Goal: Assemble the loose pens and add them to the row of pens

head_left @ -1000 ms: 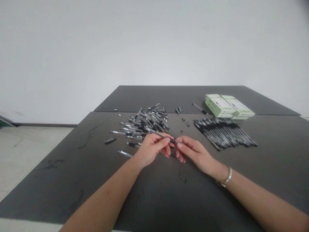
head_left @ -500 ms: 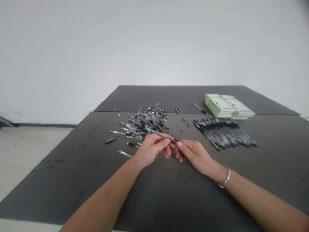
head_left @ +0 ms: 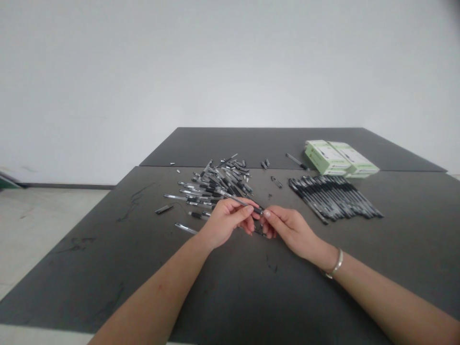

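Observation:
My left hand [head_left: 226,220] pinches a clear pen [head_left: 240,200] with a black grip, its barrel pointing up and left over the dark table [head_left: 230,287]. My right hand [head_left: 287,227] meets it at the pen's near tip, fingers closed in a pinch on that end; what exactly sits between them is too small to make out. Just behind my hands lies a loose heap of pens and pen parts [head_left: 215,184]. A silver bracelet [head_left: 338,263] is on my right wrist.
A neat row of black capped pens [head_left: 334,196] lies at the right, with two green-and-white boxes [head_left: 339,157] behind it. Single pens and caps are scattered near the heap. A second dark table [head_left: 269,143] adjoins at the back, by a white wall.
My right hand has slid slightly left, closer to my left hand on the pen's tip. The left hand and the piles have stayed put.

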`<state>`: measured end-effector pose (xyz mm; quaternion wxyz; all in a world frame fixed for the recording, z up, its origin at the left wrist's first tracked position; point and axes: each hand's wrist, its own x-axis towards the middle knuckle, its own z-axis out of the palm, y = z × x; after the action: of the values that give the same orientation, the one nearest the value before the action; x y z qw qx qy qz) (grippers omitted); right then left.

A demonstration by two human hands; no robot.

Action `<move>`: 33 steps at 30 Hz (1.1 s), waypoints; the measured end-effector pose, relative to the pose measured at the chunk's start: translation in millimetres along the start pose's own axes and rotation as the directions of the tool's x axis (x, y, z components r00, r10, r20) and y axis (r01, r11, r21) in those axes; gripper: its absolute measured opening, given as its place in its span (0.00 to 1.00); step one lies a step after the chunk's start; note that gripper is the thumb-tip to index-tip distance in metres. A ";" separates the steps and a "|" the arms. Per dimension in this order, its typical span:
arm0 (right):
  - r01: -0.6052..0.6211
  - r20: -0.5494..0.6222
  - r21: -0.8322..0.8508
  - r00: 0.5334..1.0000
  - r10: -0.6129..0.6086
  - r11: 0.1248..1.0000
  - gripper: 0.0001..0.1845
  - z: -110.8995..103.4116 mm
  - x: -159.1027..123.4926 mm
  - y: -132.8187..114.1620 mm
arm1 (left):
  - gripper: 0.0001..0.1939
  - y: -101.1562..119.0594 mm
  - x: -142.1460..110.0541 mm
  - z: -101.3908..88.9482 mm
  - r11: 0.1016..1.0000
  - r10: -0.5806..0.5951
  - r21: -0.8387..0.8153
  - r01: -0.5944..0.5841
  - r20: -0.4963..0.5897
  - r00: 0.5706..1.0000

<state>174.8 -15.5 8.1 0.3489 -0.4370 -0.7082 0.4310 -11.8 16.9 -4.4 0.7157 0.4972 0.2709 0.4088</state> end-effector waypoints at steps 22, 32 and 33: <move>-0.033 0.043 0.049 0.999 0.031 0.998 0.19 1.2 -1.5 2.2 | 0.11 0.5 0.7 -0.3 1.000 -0.004 0.002 0.004 -0.023 1.000; -0.005 -0.016 -0.055 1.000 0.004 0.998 0.17 0.7 -2.4 0.9 | 0.13 0.3 0.2 -0.9 0.999 -0.015 0.046 0.016 -0.010 1.000; -0.028 -0.002 -0.027 1.000 0.028 0.999 0.18 1.2 -2.2 1.0 | 0.13 -0.1 0.1 -1.5 0.998 -0.014 0.055 0.014 -0.009 1.000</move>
<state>174.9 -17.7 6.4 0.3376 -0.4519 -0.7075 0.4258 -12.9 17.7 -5.0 0.7033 0.5132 0.2887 0.3982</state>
